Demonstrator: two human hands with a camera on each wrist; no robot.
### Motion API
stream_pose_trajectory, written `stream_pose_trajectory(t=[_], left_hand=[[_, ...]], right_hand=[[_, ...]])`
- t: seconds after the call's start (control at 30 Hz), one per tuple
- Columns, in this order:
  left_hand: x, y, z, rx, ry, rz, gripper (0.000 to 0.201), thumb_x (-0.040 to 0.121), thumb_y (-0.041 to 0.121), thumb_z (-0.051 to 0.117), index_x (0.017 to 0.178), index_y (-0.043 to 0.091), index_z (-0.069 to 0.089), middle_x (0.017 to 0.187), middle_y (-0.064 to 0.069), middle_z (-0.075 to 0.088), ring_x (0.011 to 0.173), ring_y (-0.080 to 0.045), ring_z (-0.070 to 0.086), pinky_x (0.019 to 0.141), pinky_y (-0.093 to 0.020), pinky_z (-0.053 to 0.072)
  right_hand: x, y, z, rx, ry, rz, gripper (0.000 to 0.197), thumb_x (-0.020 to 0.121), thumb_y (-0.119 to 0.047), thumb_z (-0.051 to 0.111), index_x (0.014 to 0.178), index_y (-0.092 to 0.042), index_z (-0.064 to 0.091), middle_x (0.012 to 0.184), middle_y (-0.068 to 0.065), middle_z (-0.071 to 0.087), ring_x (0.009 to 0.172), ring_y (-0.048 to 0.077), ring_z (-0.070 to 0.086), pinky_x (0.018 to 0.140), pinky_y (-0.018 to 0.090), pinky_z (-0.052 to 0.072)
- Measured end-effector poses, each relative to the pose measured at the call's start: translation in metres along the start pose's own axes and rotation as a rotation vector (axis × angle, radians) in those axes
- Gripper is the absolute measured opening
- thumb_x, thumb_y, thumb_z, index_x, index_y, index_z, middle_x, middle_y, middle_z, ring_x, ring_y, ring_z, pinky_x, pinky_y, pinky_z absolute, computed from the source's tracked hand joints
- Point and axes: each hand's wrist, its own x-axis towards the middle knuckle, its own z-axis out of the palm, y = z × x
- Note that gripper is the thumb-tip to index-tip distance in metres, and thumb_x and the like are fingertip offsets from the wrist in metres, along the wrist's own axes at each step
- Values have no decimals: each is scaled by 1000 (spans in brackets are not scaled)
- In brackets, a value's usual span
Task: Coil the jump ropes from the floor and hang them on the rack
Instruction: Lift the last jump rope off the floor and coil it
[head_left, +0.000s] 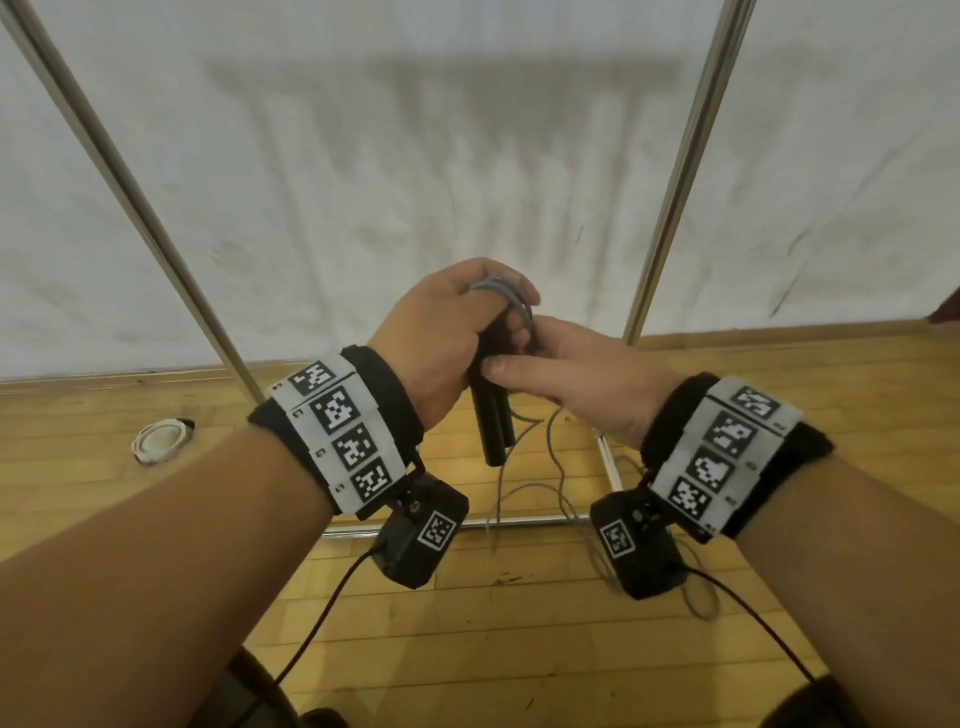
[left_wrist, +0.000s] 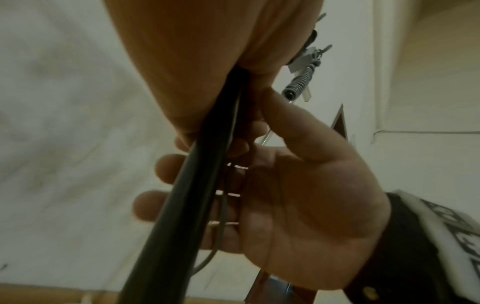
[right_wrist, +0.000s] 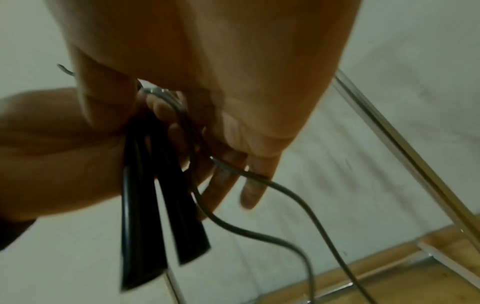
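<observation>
My left hand (head_left: 447, 332) grips the two black handles (head_left: 493, 426) of a jump rope upright at chest height, in front of the rack. Turns of the grey cord (head_left: 501, 286) lie over its fingers. My right hand (head_left: 550, 364) meets it from the right, thumb on the handles and fingers behind them. In the left wrist view those fingers (left_wrist: 161, 170) curl round a handle (left_wrist: 182, 205). In the right wrist view the cord (right_wrist: 285, 195) crosses the right fingers (right_wrist: 249, 185) beside both handles (right_wrist: 161, 205). Loose cord (head_left: 558, 457) hangs to the floor.
The rack's two slanted metal poles (head_left: 670, 182) (head_left: 130, 192) rise against a white sheet, and its base bar (head_left: 610, 467) lies on the wooden floor (head_left: 467, 649). A white round object (head_left: 158, 441) sits on the floor at the left. Black camera cables (head_left: 322, 623) trail from both wrists.
</observation>
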Motion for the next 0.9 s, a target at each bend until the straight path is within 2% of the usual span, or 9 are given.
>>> stream_pose_trajectory(t=[0.07, 0.17, 0.27, 0.43, 0.53, 0.63, 0.73, 0.8, 0.9], left_hand=[[0, 2, 0, -9, 13, -1, 36, 103, -5, 39, 92, 7, 71, 70, -6, 56, 68, -19, 57, 71, -33, 51], [4, 7, -2, -83, 128, 4, 37, 101, -5, 37, 95, 6, 72, 66, -4, 56, 62, -16, 55, 67, -33, 49], [9, 11, -4, -195, 264, 9, 38, 98, -4, 38, 93, 8, 74, 60, -2, 56, 55, -16, 54, 60, -31, 49], [18, 16, -1, -369, 407, 83, 34, 99, -3, 40, 95, 7, 73, 56, -1, 51, 49, -15, 53, 53, -28, 51], [25, 19, -6, -469, 498, 109, 31, 104, 1, 42, 96, 7, 72, 56, 0, 49, 47, -14, 51, 51, -26, 49], [28, 19, -10, -555, 530, 105, 30, 107, 4, 43, 98, 7, 71, 58, 0, 49, 49, -14, 52, 52, -26, 50], [31, 17, -9, -546, 545, 117, 28, 105, 3, 43, 97, 6, 70, 60, -2, 51, 51, -16, 54, 55, -29, 52], [32, 13, -11, -495, 561, 126, 27, 105, 3, 45, 97, 6, 70, 62, -3, 53, 53, -16, 56, 57, -31, 53], [29, 4, -15, -338, 571, 144, 24, 104, 4, 50, 99, 8, 73, 68, -2, 59, 62, -16, 62, 65, -27, 56]], right_hand=[[3, 5, 10, 93, 53, 58, 35, 99, -39, 61, 120, -12, 67, 114, 9, 76, 107, 23, 72, 98, 40, 56], [7, 9, 21, 76, 122, 113, 49, 97, -61, 54, 110, -17, 72, 103, 5, 78, 96, 24, 75, 88, 41, 60], [12, 9, 26, 225, 124, 109, 57, 98, -62, 51, 106, -10, 73, 83, 7, 76, 74, 25, 74, 79, 47, 62], [18, 6, 24, 327, 140, 159, 74, 95, -68, 51, 100, 3, 73, 82, 23, 72, 68, 34, 70, 81, 52, 61], [21, 6, 26, 442, 207, 191, 65, 98, -60, 52, 94, 2, 70, 63, 9, 57, 50, 22, 53, 68, 43, 63], [22, 3, 27, 517, 288, 209, 51, 102, -51, 53, 96, -3, 70, 58, 1, 50, 44, 14, 40, 59, 36, 59], [21, 0, 27, 571, 314, 229, 45, 104, -45, 51, 106, -3, 68, 57, 1, 50, 42, 14, 39, 56, 35, 58], [20, 0, 27, 613, 358, 259, 38, 105, -40, 50, 104, -5, 66, 57, 2, 51, 41, 14, 41, 51, 33, 55], [22, 1, 24, 612, 439, 282, 35, 103, -36, 50, 104, -4, 64, 62, 5, 48, 39, 13, 37, 46, 30, 48]])
